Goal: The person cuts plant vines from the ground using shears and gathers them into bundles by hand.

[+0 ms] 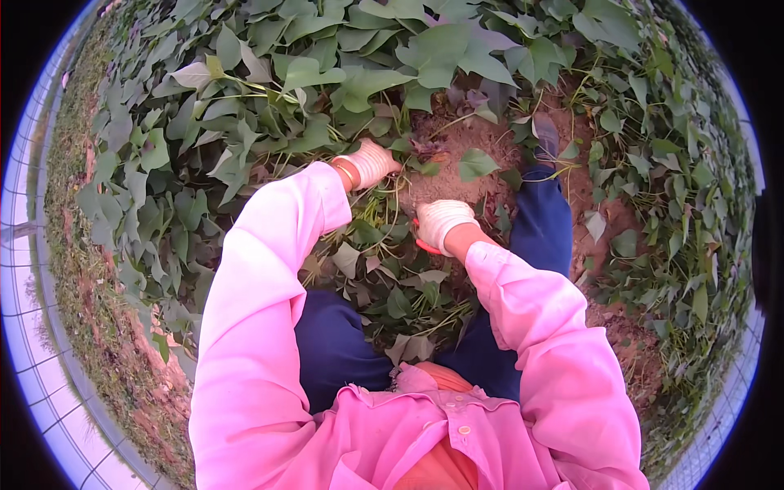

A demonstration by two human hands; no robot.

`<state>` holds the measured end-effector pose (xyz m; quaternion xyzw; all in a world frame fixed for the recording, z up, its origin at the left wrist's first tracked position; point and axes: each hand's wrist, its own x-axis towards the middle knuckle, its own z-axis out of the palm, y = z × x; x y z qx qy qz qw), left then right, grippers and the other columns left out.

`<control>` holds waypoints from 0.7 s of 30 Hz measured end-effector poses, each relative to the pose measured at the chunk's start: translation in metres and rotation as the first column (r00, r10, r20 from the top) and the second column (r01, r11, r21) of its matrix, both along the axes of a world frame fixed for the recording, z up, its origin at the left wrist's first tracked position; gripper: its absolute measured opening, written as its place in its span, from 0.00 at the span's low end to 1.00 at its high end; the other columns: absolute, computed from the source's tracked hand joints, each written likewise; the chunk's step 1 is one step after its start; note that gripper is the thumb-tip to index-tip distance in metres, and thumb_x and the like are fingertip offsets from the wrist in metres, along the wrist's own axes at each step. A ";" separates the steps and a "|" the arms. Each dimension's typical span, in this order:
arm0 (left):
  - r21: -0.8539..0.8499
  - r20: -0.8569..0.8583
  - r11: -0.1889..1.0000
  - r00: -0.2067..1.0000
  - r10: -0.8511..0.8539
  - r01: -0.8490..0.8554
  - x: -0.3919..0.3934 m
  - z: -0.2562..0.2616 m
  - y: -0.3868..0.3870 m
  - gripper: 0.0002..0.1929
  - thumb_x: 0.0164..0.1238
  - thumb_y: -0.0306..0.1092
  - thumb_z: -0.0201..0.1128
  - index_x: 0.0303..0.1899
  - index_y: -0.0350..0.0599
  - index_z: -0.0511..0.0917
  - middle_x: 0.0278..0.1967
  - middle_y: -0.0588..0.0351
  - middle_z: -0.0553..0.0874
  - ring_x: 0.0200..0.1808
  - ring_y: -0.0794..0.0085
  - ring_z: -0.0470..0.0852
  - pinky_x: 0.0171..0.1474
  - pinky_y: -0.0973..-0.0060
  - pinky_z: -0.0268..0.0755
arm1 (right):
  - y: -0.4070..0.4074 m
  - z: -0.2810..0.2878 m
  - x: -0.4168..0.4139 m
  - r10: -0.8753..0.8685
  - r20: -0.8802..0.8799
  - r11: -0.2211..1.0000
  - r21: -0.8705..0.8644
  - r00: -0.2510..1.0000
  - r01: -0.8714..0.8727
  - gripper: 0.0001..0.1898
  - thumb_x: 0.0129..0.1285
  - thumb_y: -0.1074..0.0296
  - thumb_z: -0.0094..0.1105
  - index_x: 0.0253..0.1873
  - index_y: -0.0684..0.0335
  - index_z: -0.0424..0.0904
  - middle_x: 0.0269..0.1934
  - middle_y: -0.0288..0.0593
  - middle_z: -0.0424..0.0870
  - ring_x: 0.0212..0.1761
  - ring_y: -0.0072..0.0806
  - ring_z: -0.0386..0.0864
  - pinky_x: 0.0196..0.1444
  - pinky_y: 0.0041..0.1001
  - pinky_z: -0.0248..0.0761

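My left hand [370,164], in a whitish knit glove, is closed at the edge of the foliage, where thin vine stems [399,184] run from its fingers; leaves hide part of its grip. Close by on the right, my right hand [444,223], gloved the same way, grips a tool by its red handle [427,246]. That tool's working end is out of sight, so its exact kind cannot be told. Below both hands lies a tangle of cut-looking or loose stems and leaves [398,303], between my knees. Bare soil [456,147] shows just beyond the right hand.
Dense sweet potato vines [343,79] spread ahead and to the left, with more foliage [680,202] on the right. My shoe [545,135] rests on a soil strip [612,214]. A wire fence [37,343] borders the grassy ground [104,294] at far left.
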<state>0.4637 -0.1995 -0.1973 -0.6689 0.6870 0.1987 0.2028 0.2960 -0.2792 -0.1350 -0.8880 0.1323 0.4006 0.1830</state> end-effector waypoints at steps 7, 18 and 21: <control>-0.050 -0.015 0.962 0.963 0.269 -0.269 0.001 0.034 0.005 0.14 0.58 0.38 0.61 0.46 0.51 0.78 0.38 0.51 0.84 0.42 0.55 0.83 0.45 0.62 0.74 | -0.022 0.004 -0.016 0.062 0.019 0.994 0.084 0.998 -0.063 0.17 0.58 0.61 0.52 0.46 0.64 0.82 0.45 0.54 0.83 0.47 0.46 0.81 0.48 0.39 0.74; 0.145 -0.989 -0.517 -0.134 -0.058 -0.844 0.029 0.198 0.280 0.17 0.67 0.43 0.60 0.50 0.41 0.77 0.41 0.57 0.82 0.38 0.73 0.81 0.38 0.75 0.75 | -0.062 0.016 -0.015 -0.104 0.223 0.988 0.138 0.969 0.074 0.24 0.53 0.51 0.58 0.48 0.64 0.78 0.43 0.57 0.81 0.48 0.49 0.78 0.50 0.38 0.71; 0.062 -0.998 -0.638 -0.042 -0.046 -0.768 -0.016 0.245 0.349 0.17 0.66 0.41 0.60 0.50 0.41 0.77 0.41 0.57 0.83 0.38 0.73 0.81 0.38 0.76 0.75 | -0.058 0.008 -0.002 -0.212 0.368 0.968 0.205 0.905 0.144 0.24 0.52 0.51 0.60 0.48 0.63 0.77 0.43 0.55 0.82 0.47 0.48 0.79 0.51 0.38 0.71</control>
